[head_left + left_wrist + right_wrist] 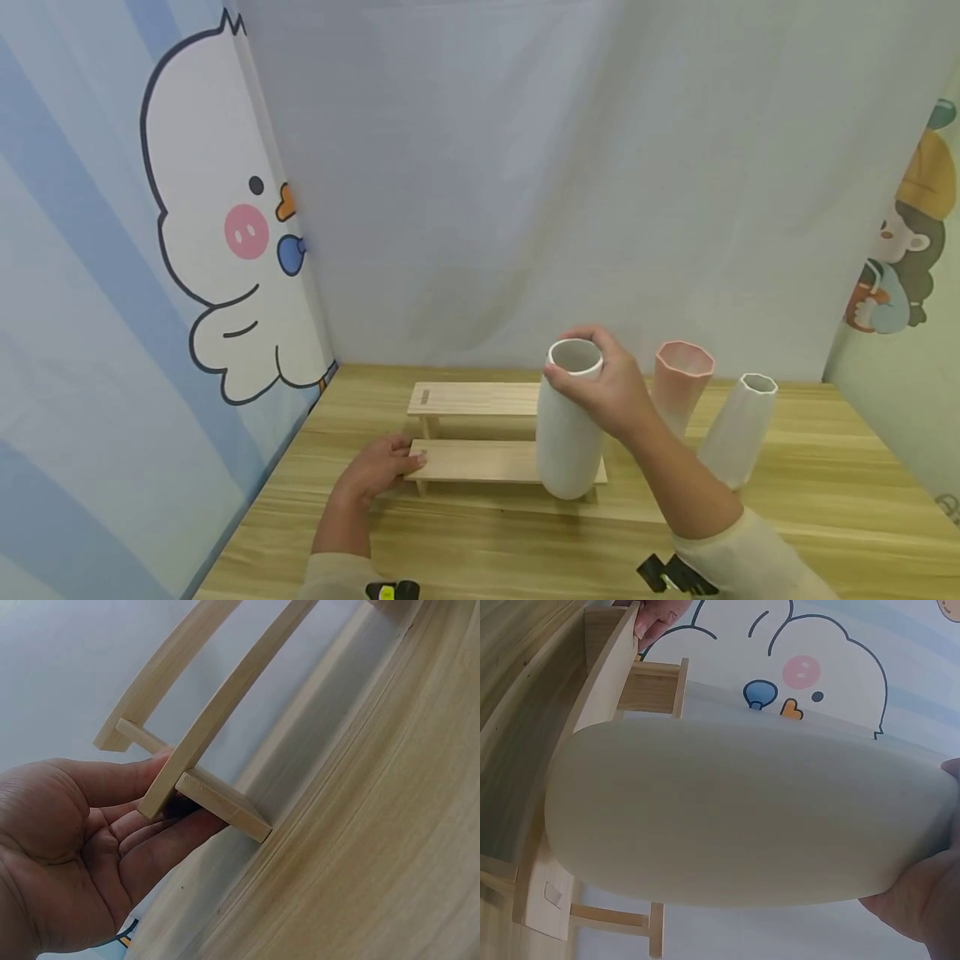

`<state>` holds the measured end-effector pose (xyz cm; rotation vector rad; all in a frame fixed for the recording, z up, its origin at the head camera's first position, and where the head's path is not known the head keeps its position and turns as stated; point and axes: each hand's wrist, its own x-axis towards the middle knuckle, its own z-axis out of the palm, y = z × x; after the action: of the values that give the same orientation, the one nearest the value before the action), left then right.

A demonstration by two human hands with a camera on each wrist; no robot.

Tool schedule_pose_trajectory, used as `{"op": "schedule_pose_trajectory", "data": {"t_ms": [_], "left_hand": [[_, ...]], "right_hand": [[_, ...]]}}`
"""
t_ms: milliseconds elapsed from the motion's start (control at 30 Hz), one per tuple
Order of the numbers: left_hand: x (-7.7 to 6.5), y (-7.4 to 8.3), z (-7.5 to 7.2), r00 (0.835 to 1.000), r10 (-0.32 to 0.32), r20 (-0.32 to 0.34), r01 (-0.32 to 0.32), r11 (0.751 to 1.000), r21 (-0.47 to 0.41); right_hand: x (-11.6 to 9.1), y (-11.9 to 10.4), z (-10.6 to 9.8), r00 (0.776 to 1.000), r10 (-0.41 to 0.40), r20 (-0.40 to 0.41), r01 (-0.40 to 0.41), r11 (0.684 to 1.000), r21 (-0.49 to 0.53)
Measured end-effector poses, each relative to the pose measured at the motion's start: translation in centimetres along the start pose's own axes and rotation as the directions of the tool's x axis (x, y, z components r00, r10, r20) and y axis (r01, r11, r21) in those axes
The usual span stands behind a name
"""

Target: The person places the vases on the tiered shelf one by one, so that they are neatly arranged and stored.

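Note:
My right hand (611, 387) grips a tall white vase (568, 442) round its upper end, thumb on the near side of the rim. In the head view the vase overlaps the right part of a two-tier wooden shelf (480, 461). Whether its base touches the lower board, I cannot tell. My left hand (380, 464) pinches the left end of that lower board, thumb on top and fingers beneath, as the left wrist view shows with the shelf (225, 802). The vase (742, 814) fills the middle of the right wrist view, lying across the shelf behind it.
A pink faceted vase (681, 383) and a slim white faceted vase (738, 433) stand on the wooden table (525, 550) to the right, beside my right forearm. A pale grey curtain (510, 183) hangs behind the table, with printed cloth (202, 250) at the left.

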<state>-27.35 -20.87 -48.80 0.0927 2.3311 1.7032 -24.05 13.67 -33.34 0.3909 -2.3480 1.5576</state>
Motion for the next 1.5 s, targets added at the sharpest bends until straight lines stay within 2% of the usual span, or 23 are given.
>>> {"op": "schedule_pose_trajectory", "data": {"t_ms": [700, 1133, 1367, 1500], "left_hand": [[-0.2, -0.1, 0.0, 1.0, -0.011, -0.009, 0.011, 1.0, -0.026], [-0.3, 0.1, -0.3, 0.999, 0.019, 0.045, -0.018, 1.0, -0.025], [-0.3, 0.1, -0.2, 0.999, 0.007, 0.032, -0.007, 1.0, -0.009], [-0.1, 0.0, -0.3, 0.998, 0.019, 0.051, -0.018, 1.0, -0.014]], "right_hand": [[1.2, -0.7, 2.4, 1.0, 0.02, 0.014, -0.02, 1.0, 0.002], [2.1, -1.2, 4.1, 0.999, 0.01, 0.052, -0.013, 0.999, 0.043], [2.6, -1.5, 5.2, 0.998, 0.016, 0.067, -0.02, 0.998, 0.062], [2.9, -1.5, 5.9, 0.998, 0.003, 0.066, -0.007, 0.998, 0.058]]}}
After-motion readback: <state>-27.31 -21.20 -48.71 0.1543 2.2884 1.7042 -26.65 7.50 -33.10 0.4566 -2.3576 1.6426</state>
